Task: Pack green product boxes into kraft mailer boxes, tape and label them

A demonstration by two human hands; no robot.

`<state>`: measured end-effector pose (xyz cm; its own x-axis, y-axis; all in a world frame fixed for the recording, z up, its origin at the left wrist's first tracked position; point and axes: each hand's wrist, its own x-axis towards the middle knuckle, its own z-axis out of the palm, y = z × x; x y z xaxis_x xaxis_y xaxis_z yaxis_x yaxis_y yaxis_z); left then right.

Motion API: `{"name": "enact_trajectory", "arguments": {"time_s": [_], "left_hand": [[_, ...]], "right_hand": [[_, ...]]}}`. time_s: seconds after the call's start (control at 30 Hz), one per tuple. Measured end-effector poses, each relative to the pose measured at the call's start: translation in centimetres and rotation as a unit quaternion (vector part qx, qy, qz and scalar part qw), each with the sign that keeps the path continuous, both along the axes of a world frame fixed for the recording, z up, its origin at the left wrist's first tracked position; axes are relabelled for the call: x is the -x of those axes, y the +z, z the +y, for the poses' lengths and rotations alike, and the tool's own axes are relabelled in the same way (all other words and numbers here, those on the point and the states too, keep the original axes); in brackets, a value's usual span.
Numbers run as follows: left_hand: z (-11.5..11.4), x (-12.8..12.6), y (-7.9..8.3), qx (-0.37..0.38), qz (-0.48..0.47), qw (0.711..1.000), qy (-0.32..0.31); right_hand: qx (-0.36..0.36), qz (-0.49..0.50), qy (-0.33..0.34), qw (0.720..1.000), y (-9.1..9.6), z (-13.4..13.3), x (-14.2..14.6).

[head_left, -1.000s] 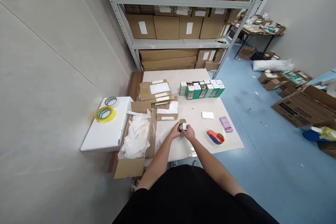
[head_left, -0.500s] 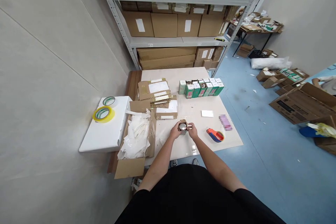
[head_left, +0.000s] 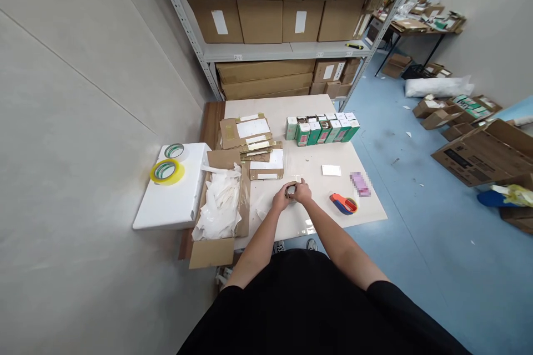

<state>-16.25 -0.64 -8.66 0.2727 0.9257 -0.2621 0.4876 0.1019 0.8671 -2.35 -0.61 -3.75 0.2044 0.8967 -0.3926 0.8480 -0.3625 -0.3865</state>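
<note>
At the far left, a yellow roll of tape (head_left: 167,171) and a clear roll with a green core (head_left: 174,151) lie on a white foam slab (head_left: 164,213) that stands against the wall. Just right of it sits an open brown cardboard carton (head_left: 213,252) filled with crumpled white plastic bags (head_left: 220,205). Behind the carton, on the pale beige table (head_left: 287,106), is a loose stack of flat brown boxes with white labels (head_left: 250,136).

Near the front edge of the table, the left hand (head_left: 280,199) and the right hand (head_left: 302,193) are brought together. Both are clamped on a small brown cardboard box (head_left: 291,191), which is held just above the tabletop between the fingers. What is inside it is too small to tell.

Further back and to the right stands a row of green and white cartons (head_left: 320,128). A white card (head_left: 331,170) lies flat right of the hands. Near the table's right edge are an orange and blue tape dispenser (head_left: 343,203) and a blurred pink object (head_left: 360,183).
</note>
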Motion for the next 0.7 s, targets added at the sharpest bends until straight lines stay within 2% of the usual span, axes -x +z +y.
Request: {"name": "enact_trajectory", "arguments": {"time_s": [0.1, 0.2, 0.3, 0.4, 0.53, 0.63, 0.7], "left_hand": [[0.1, 0.1, 0.0, 0.012, 0.018, 1.000, -0.001], [0.4, 0.3, 0.2, 0.028, 0.034, 0.999, 0.000], [0.4, 0.4, 0.5, 0.034, 0.030, 0.999, 0.001], [0.3, 0.4, 1.0, 0.024, 0.014, 1.000, 0.003], [0.0, 0.3, 1.8, -0.004, 0.003, 1.000, 0.005], [0.3, 1.2, 2.9, -0.021, 0.020, 1.000, -0.001], [0.9, 2.3, 4.5, -0.039, 0.000, 0.999, -0.010]], "right_hand": [[-0.045, 0.027, 0.007, 0.999, 1.1, -0.1, -0.5], [-0.099, 0.097, -0.025, 0.990, 3.4, 0.2, -1.7], [-0.128, 0.181, -0.059, 0.973, 7.2, 1.1, -3.0], [-0.203, 0.219, -0.053, 0.953, 11.7, 2.4, -3.9], [-0.265, 0.273, -0.028, 0.924, 17.2, 3.6, -4.1], [-0.297, 0.291, -0.014, 0.909, 20.3, 4.0, -3.8], [-0.312, 0.291, -0.007, 0.904, 21.8, 4.0, -3.5]]}}
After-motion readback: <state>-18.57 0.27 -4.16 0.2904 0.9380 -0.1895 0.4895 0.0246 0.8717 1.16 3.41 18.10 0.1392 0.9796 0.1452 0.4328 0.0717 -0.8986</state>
